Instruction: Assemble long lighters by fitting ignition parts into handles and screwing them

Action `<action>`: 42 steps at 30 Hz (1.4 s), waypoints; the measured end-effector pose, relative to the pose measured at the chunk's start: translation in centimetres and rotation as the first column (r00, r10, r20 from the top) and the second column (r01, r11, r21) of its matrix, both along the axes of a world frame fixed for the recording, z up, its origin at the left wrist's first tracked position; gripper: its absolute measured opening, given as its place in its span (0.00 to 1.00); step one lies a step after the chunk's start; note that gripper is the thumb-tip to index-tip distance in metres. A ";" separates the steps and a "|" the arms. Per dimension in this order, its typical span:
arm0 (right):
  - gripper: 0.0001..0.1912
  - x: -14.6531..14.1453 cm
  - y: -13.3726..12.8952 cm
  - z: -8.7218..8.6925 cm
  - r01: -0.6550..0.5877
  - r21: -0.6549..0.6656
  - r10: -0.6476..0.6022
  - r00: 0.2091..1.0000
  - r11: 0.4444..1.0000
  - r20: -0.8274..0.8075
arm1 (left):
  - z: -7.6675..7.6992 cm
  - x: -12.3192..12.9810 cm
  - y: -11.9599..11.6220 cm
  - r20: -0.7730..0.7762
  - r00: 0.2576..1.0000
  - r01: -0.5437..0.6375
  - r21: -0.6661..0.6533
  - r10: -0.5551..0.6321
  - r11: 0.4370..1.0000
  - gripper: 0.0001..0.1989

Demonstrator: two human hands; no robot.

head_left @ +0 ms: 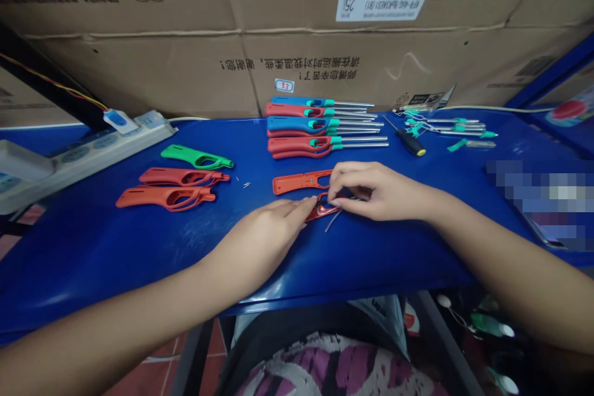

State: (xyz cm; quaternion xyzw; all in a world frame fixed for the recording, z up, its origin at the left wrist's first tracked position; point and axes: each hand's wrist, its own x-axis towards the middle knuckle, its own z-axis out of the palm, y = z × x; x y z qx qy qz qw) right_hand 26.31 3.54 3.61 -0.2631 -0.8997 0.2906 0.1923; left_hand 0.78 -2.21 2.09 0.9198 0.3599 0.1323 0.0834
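Red casing [320, 213] partly hidden behind left hand [271, 226], right hand [371, 190].

We seem to be in an assembly workshop: on the glossy blue workbench [93, 253] lie an orange plastic lighter shell half [297, 184], red and blue lighters with metal tubes [297, 125] and a black-and-yellow screwdriver [409, 143], with a white plastic power strip [93, 151] at the workbench's left end and printed brown cardboard [162, 74] behind it
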 end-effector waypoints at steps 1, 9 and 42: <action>0.06 -0.1 0.0 -0.1 0.034 0.040 -0.034 0.999 0.999 0.002 | -0.1 0.0 0.1 0.036 0.999 -0.016 -0.036 0.018 0.999 0.22; 0.05 -0.4 0.2 -1.5 0.115 0.136 -0.133 0.982 0.984 0.131 | -0.6 0.3 0.9 0.161 0.987 0.020 -0.075 -0.007 0.997 0.15; 0.07 0.8 0.0 1.3 -0.012 -0.109 0.039 0.969 0.994 0.245 | -0.4 0.1 0.8 0.034 0.996 0.090 -0.066 -0.088 0.994 0.23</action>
